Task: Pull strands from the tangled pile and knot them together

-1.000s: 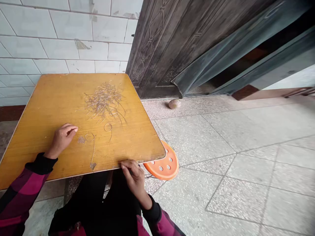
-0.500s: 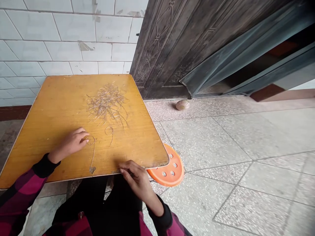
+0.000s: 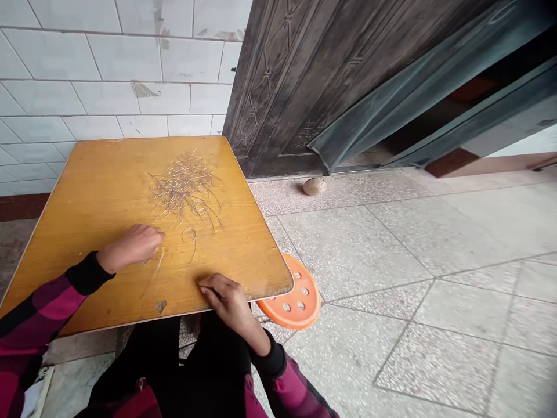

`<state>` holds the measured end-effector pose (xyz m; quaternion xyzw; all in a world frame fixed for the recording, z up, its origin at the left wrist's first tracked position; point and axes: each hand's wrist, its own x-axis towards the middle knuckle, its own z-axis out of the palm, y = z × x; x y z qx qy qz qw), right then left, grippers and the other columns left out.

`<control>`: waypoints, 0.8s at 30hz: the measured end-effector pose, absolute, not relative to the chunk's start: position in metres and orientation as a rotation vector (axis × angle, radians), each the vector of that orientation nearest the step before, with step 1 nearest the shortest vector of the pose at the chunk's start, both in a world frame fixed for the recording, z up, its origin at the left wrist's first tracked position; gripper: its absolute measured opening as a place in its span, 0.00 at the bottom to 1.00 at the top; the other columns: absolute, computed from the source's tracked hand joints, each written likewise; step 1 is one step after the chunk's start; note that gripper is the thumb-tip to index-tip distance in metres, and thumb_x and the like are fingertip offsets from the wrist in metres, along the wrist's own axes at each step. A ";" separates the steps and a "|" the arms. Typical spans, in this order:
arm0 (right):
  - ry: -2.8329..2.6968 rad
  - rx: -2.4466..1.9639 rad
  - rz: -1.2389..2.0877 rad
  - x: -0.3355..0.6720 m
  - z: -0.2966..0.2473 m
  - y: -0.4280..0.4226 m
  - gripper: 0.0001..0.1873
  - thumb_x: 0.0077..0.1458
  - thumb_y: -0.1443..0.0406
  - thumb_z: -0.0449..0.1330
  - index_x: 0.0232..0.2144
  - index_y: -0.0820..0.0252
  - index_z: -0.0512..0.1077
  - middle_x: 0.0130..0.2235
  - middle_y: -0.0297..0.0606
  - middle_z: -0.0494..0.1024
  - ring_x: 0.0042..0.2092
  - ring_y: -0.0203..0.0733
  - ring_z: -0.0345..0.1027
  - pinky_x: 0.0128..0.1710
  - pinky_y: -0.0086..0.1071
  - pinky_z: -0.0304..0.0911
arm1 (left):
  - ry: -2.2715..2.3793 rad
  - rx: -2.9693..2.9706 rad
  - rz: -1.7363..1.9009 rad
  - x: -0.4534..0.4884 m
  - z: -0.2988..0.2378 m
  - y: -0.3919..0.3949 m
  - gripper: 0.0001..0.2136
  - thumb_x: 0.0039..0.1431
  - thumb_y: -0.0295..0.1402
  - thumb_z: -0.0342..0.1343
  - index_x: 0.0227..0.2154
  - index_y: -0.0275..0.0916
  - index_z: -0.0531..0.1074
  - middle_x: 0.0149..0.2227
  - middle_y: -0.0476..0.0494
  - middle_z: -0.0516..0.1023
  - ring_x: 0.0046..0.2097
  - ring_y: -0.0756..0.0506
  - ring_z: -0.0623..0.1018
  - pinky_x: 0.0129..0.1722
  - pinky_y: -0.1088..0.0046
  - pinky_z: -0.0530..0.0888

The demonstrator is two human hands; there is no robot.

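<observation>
My left hand (image 3: 137,244) is closed over the wooden table (image 3: 100,191), knuckles up. From its fingers a thin piece of wire (image 3: 159,262) trails toward the near edge, blurred; its curled end is hidden by the hand. At the table's front edge rests my right hand (image 3: 226,299), thumb and fingertips pinched together; whatever they hold, if anything, is too small to make out. Between the hands and the heap lies a single looped wire (image 3: 190,235) with a straight tail. Beyond it spreads a tangled pile of thin wires (image 3: 185,183).
An orange stool (image 3: 300,296) with round holes stands under the table's right corner. On the floor by the dark carved door (image 3: 278,87) sits a pale rounded object (image 3: 314,186). A white tiled wall (image 3: 122,58) borders the table's far side.
My left hand has turned knuckles up and closed further, lifting the looped wire, which now swings blurred to the left. My right hand stays pinched at the edge. The view has shifted slightly.
</observation>
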<state>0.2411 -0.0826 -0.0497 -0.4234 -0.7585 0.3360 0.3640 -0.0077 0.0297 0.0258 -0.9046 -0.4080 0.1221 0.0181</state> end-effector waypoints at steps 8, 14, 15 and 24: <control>-1.909 -1.047 0.867 0.243 -0.054 -0.082 0.08 0.62 0.67 0.53 0.36 0.58 0.73 0.36 0.39 0.78 0.38 0.39 0.72 0.40 0.31 0.67 | -1.167 -3.049 -0.060 0.050 0.019 0.075 0.10 0.55 0.22 0.48 0.30 0.38 0.74 0.35 0.45 0.79 0.38 0.47 0.76 0.37 0.72 0.68; -1.900 -1.018 0.863 0.245 -0.056 -0.082 0.09 0.63 0.66 0.52 0.36 0.58 0.73 0.35 0.39 0.77 0.38 0.38 0.71 0.39 0.31 0.67 | -1.188 -2.944 0.165 0.057 0.007 0.084 0.12 0.52 0.24 0.51 0.38 0.35 0.75 0.42 0.37 0.77 0.41 0.42 0.77 0.37 0.69 0.70; -1.899 -1.017 0.866 0.246 -0.056 -0.082 0.09 0.63 0.66 0.52 0.36 0.58 0.73 0.35 0.39 0.77 0.37 0.38 0.71 0.39 0.31 0.67 | -1.221 -2.913 0.226 0.057 0.008 0.082 0.12 0.52 0.24 0.51 0.38 0.35 0.76 0.42 0.36 0.78 0.40 0.41 0.77 0.37 0.68 0.70; -1.908 -1.008 0.942 0.247 -0.046 -0.079 0.12 0.64 0.62 0.52 0.34 0.58 0.73 0.34 0.39 0.77 0.36 0.39 0.71 0.38 0.31 0.67 | -1.316 -2.822 0.326 0.077 0.016 0.075 0.10 0.51 0.20 0.51 0.30 0.32 0.78 0.33 0.29 0.80 0.36 0.37 0.79 0.35 0.63 0.70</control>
